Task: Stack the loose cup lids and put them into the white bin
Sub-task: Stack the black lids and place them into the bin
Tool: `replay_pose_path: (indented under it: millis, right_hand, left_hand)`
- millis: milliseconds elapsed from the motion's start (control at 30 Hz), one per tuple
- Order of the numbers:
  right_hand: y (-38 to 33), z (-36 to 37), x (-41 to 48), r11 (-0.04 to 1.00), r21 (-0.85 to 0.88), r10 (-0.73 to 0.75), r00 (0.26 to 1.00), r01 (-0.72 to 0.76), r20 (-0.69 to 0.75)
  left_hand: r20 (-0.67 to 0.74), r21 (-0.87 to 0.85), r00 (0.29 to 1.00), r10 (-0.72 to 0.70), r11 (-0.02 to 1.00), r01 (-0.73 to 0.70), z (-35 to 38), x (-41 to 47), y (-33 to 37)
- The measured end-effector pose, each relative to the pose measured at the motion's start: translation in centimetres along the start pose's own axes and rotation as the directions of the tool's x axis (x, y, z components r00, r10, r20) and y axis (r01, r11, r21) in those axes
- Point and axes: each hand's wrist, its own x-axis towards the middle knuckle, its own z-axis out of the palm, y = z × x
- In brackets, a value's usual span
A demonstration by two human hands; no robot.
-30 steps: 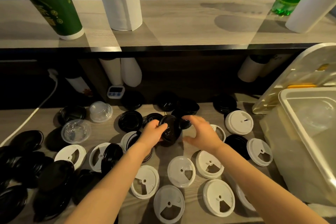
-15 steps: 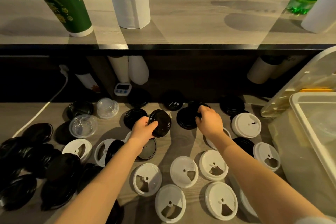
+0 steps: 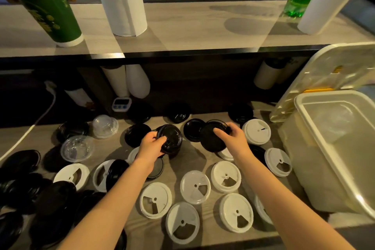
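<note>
Curls the left fingers tight round a short stack of black lids and holds it tilted just above the tabletop, with the left hand gripping from the near side. Clamps the right fingers over the far edge of a single black lid and carries it in the right hand, just right of the stack, near it but not touching.

Reaches with both forearms over loose white lids lying flat on the near part of the tabletop. Has more black lids heaped at the left, others in a row along the back, and two clear lids at the left rear. Has the white bin standing open at the right end of the tabletop, well apart from both hands.
</note>
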Motion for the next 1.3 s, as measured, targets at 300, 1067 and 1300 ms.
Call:
replay_pose_path:
  millis: [300, 1067, 1300]
  right_hand:
    - [-1.8, -0.8, -3.0, 0.983, 0.173, 0.039, 0.995, -0.054, 0.089]
    - [-2.7, -31.9, -4.5, 0.953, -0.262, 0.113, 0.981, -0.151, -0.155]
    - [1.0, -32.5, -1.0, 0.743, -0.668, 0.215, 0.958, -0.036, 0.188]
  left_hand:
    - [0.011, -0.012, 1.000, -0.011, 1.000, 0.011, 1.8, -0.9, 0.4]
    - [0.391, -0.047, 0.862, 0.322, 0.942, -0.331, 28.4, -11.0, 7.5]
    - [0.359, 0.006, 0.876, 0.320, 0.938, -0.346, 31.5, -11.9, 6.5]
